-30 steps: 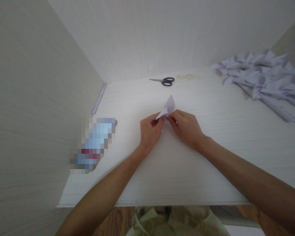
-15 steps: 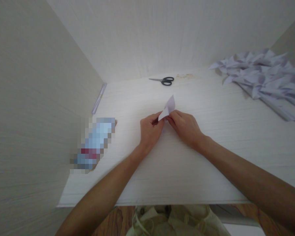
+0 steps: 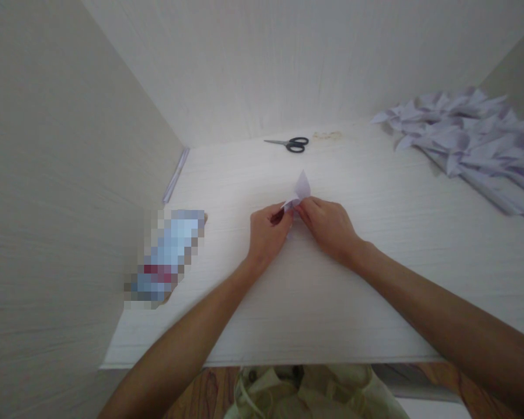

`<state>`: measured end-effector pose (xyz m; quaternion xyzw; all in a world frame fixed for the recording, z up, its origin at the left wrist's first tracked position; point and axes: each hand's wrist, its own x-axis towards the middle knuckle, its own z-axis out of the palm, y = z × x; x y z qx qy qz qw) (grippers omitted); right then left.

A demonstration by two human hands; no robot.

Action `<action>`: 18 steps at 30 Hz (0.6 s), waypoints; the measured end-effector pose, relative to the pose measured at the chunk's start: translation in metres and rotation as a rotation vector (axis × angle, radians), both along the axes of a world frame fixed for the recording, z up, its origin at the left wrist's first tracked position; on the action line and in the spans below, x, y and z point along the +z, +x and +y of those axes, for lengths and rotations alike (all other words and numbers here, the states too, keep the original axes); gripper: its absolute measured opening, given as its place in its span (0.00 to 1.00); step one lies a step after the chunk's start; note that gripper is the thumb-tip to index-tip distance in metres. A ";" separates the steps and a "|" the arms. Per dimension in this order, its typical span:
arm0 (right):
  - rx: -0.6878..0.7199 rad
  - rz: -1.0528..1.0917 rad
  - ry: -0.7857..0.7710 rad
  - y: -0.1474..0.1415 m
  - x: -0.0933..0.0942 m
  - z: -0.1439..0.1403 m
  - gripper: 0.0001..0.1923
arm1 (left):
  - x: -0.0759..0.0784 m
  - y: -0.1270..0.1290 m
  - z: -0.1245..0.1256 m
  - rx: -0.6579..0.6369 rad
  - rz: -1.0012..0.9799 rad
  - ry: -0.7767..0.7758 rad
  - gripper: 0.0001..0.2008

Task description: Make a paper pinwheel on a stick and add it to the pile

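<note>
A small piece of folded white paper (image 3: 303,185) is pinched between my two hands above the middle of the table. One pointed flap stands up away from me, and a shorter flap bends toward the left. My left hand (image 3: 269,233) grips the paper's left side with thumb and fingers closed. From the right, my right hand (image 3: 329,226) presses its fingertips on the paper close beside the left ones. The lower part of the paper is mostly hidden by my fingers.
Scissors (image 3: 294,144) with black handles lie near the back wall. A rolled paper stick (image 3: 176,176) rests by the left wall, above a pixelated bluish object (image 3: 170,253). Many folded paper pieces on rolled stems (image 3: 467,137) are heaped at the back right.
The left flap of the paper has been bent down and now shows narrower between my fingers. The upright flap has tilted slightly left. Both hands have hardly moved.
</note>
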<state>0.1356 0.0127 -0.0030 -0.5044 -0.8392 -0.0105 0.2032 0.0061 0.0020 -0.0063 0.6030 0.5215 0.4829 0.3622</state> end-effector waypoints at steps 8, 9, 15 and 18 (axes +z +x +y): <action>0.066 0.354 0.006 0.006 -0.003 0.006 0.13 | 0.002 -0.003 0.003 -0.100 -0.188 -0.008 0.14; 0.077 0.383 0.007 0.006 -0.002 0.007 0.13 | 0.002 -0.003 0.004 -0.112 -0.200 -0.008 0.15; 0.098 0.455 -0.018 0.007 0.002 0.006 0.12 | 0.004 -0.004 0.005 -0.112 -0.264 -0.042 0.13; 0.103 0.455 -0.020 0.006 0.002 0.006 0.12 | 0.006 -0.003 0.006 -0.087 -0.294 -0.064 0.12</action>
